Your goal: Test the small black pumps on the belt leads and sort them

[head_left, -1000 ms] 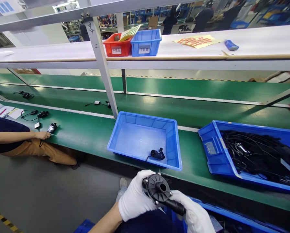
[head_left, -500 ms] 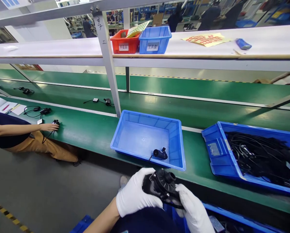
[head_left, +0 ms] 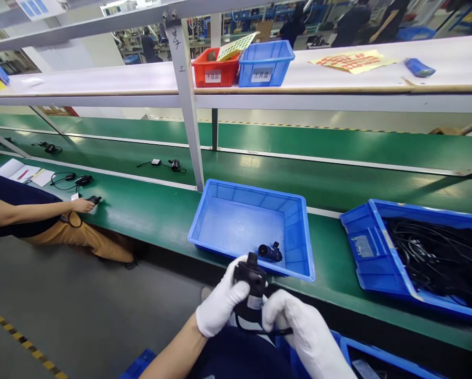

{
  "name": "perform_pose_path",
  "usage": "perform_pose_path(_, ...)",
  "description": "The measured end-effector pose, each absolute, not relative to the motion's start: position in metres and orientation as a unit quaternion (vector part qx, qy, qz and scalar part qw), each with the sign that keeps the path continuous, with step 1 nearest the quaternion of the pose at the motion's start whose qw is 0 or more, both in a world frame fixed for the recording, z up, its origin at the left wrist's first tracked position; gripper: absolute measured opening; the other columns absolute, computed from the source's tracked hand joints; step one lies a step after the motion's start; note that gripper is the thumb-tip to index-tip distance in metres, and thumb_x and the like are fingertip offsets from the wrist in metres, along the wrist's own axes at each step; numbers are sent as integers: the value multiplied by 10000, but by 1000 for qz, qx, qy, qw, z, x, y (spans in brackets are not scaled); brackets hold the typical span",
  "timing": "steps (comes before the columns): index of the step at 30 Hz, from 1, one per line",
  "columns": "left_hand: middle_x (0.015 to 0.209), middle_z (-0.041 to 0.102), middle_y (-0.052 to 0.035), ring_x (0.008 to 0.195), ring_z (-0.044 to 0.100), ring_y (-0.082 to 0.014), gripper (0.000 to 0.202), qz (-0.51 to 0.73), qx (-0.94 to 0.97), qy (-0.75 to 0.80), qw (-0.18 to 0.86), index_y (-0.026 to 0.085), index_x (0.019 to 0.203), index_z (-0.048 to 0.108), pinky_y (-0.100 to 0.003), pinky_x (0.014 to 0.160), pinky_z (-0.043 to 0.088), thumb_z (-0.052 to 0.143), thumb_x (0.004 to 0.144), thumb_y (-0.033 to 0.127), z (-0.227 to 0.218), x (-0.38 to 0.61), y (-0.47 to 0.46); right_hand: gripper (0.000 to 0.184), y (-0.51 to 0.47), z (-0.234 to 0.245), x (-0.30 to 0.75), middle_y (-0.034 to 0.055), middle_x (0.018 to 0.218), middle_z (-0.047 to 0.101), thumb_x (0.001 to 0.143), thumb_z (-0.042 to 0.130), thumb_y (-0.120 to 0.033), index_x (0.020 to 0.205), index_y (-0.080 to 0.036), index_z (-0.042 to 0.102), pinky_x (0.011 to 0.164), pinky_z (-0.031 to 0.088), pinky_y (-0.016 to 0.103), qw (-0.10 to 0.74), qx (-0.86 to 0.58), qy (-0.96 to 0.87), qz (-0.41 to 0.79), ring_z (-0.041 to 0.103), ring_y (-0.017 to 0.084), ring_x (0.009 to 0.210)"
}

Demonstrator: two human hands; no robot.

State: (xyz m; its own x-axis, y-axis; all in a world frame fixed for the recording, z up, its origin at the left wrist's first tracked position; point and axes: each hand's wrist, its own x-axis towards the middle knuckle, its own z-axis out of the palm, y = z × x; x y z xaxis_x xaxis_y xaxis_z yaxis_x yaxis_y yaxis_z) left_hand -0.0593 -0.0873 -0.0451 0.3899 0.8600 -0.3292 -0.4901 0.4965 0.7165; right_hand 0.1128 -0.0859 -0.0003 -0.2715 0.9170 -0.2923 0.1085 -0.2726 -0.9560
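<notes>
Green benchtop (head_left: pixel 149 221) stretches along under a white shelf (head_left: pixel 117 76), on which a red bin (head_left: pixel 231 76) and a small blue bin (head_left: pixel 281 71) stand side by side. From where I'm standing, the worker's gloved left hand (head_left: pixel 220 302) is wrapped firmly round a black pump (head_left: pixel 254 284), thumb across its body, spout pointing up. That pump is held just off the bench's near edge, in front of a blue tray (head_left: pixel 236 221) with another dark unit (head_left: pixel 273 253) lying in its near right corner. Close by, the gloved right hand (head_left: pixel 295 318) has its fingers curled at the pump's side, beside a looping cable (head_left: pixel 246 330) (whether it pinches that cable, I can't tell). Off to the right, a blue crate (head_left: pixel 358 237) holds tangled black leads (head_left: pixel 437 252). Further left, a co-worker's bare hand (head_left: pixel 84 205) rests on a small dark part (head_left: pixel 96 200).
</notes>
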Motion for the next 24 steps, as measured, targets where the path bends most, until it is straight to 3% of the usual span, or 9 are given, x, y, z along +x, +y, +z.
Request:
perform_pose_path(3,1038,721,-114,654,624,-163,968,460,133,188,858,191,1513,492,-305,622,500,549,826,870,-67,-60,-82,656,-92,7,122,40,660,674,965,446,-755,652,-230,683,645,519,266,305,-514,-552,581,634,181,629)
perform_pose_path(6,1008,702,-79,651,601,-136,956,519,108,134,837,241,1524,489,-269,594,481,623,798,849,-72,-64,-80,607,-100,-3,133,28,640,644,976,466,-701,635,-233,650,630,513,255,287,-574,-532,552,606,174,603)
perform_pose_path(9,1079,700,-92,752,675,-182,1091,540,212,176,795,270,1592,387,-308,676,531,851,701,696,-61,-74,-80,574,-107,-20,137,22,638,617,961,483,-682,632,-235,628,637,496,265,308,-615,-501,526,593,183,624)
perform_pose_path(11,1148,701,-106,902,705,-237,1280,509,296,231,775,301,1624,316,-366,803,565,1000,566,526,-54,-81,-80,533,-111,-28,136,22,663,616,971,483,-636,649,-235,623,670,490,275,316,-628,-499,506,595,191,663)
perform_pose_path(15,1251,673,-128,990,691,-261,1531,422,405,277,763,349,1651,217,-437,895,582,1079,386,312,-48,-89,-82,482,-111,-32,133,21,701,633,984,450,-565,677,-236,623,696,497,272,292,-633,-520,494,613,190,693)
perform_pose_path(17,1266,661,-138,974,697,-261,1541,414,431,284,750,336,1659,179,-450,899,586,1073,404,323,-45,-89,-82,477,-108,-29,133,21,699,645,969,443,-565,675,-238,628,696,514,265,277,-639,-526,488,629,189,692)
perform_pose_path(21,1291,649,-149,1107,676,-301,1466,421,506,319,682,264,1675,108,-494,1068,511,1025,535,349,-33,-84,-83,476,-103,-23,131,41,734,700,931,457,-597,691,-242,665,697,563,288,261,-644,-537,478,682,217,712)
perform_pose_path(24,1301,643,-141,1146,662,-306,1298,433,565,359,604,247,1676,98,-507,1123,471,932,683,300,-27,-75,-88,326,-104,-28,125,68,974,784,904,574,-518,925,-252,762,856,602,349,251,-618,-558,493,746,278,947)
